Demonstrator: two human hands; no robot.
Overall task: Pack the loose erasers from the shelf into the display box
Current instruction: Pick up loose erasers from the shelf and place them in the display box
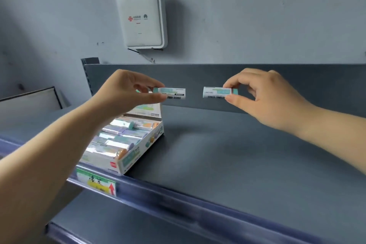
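The left hand (128, 91) pinches one eraser (174, 93) by its teal end between the thumb and the fingers, and holds it in the air above the display box (130, 156). The right hand (261, 95) pinches a second eraser (214, 92) in the same way, well apart from the first, in front of the back panel of the shelf (237, 154). Both erasers lie level, their barcodes facing the camera. The display box stands open on the left part of the shelf, near the front edge, with many wrapped erasers inside. A white device (141, 16) hangs on the wall above.
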